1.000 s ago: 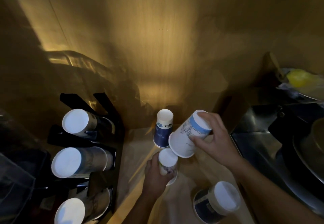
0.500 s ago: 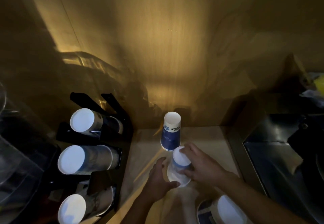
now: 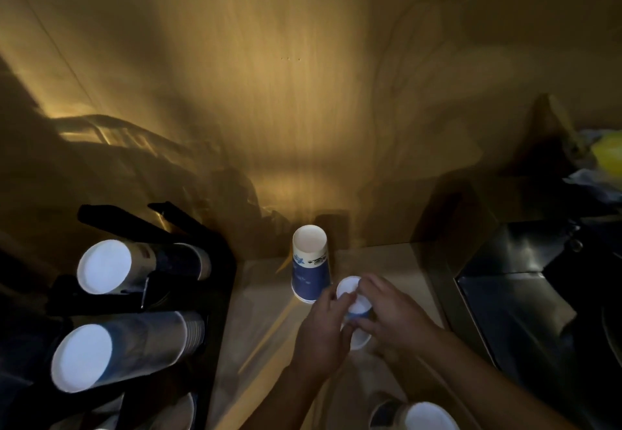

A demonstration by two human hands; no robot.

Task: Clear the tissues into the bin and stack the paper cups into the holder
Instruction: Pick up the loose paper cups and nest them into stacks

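The left hand (image 3: 321, 337) and the right hand (image 3: 392, 320) meet around a small inverted stack of paper cups (image 3: 353, 311) standing on the counter (image 3: 269, 322). The left hand wraps the stack's near-left side, fingers curled against its wall; the right hand grasps it from the right, with fingertips (image 3: 365, 283) resting over the white upturned base. How many cups are nested there cannot be told, as the hands cover most of them.

Taking that held stack as the landmark: just behind it and slightly to its left stands a blue paper cup (image 3: 310, 268), upside down, its white base up, close to the left hand's knuckles but apart from them. In front of the stack and to its right, at the frame's bottom edge, sits another inverted cup (image 3: 427, 416), only partly in view. Well to the stack's left is the black cup holder (image 3: 215, 295), carrying stacks laid sideways with their white bases toward the camera: an upper stack (image 3: 141, 266) and a middle stack (image 3: 124, 349). Far right of the held stack lies a dark metal sink (image 3: 538, 295), and behind that something yellow (image 3: 607, 157), too dim to identify.
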